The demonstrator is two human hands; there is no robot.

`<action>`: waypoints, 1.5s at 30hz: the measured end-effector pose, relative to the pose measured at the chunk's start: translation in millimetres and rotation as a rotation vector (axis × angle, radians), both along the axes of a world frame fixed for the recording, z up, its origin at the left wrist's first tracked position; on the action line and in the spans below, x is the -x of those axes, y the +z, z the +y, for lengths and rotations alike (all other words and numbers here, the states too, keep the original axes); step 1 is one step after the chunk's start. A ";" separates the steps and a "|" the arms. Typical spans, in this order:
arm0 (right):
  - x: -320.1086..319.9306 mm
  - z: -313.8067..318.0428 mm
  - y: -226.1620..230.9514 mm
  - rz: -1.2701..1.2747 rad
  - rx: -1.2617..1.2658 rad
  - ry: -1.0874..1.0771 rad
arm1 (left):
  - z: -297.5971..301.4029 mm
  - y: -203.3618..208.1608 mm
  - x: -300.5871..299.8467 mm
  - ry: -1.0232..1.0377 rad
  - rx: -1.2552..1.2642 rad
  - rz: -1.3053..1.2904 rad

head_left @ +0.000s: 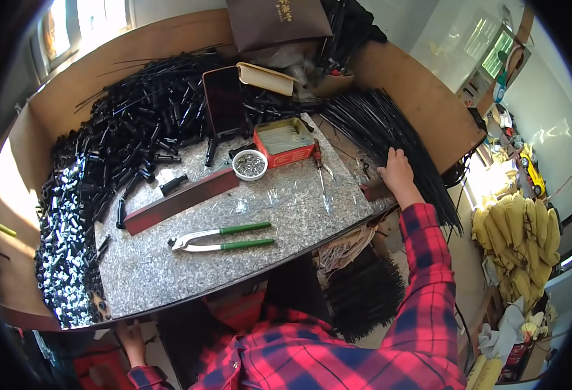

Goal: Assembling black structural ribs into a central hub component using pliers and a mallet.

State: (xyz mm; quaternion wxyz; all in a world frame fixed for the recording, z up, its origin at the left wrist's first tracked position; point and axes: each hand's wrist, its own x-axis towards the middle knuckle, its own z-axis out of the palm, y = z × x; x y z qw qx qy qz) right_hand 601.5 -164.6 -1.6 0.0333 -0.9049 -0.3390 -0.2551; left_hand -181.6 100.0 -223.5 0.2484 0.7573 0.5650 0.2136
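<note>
My right hand reaches to a bundle of long thin black rods at the right of the bench. Its fingers are apart and lie against the left side of the bundle, with no rod visibly gripped. Low at the left, my left hand is by the bench's front edge, its fingertips hidden beneath it. Green-handled pincers lie on the speckled stone top. Behind them are a dark red metal bar, a white bowl of small metal parts, a red tin of thin pins and a screwdriver.
Black tubular parts heap along the back and left, inside a curved brown wall. A phone-like dark slab stands among them. A brown bag sits at the back. Below the bench is a dark bristly bundle; yellow bundles stand right.
</note>
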 end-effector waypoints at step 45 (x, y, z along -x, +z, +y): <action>-36.1 -1.4 123.6 0.524 0.243 0.041 | -61.9 96.1 -124.9 -0.233 0.298 -0.048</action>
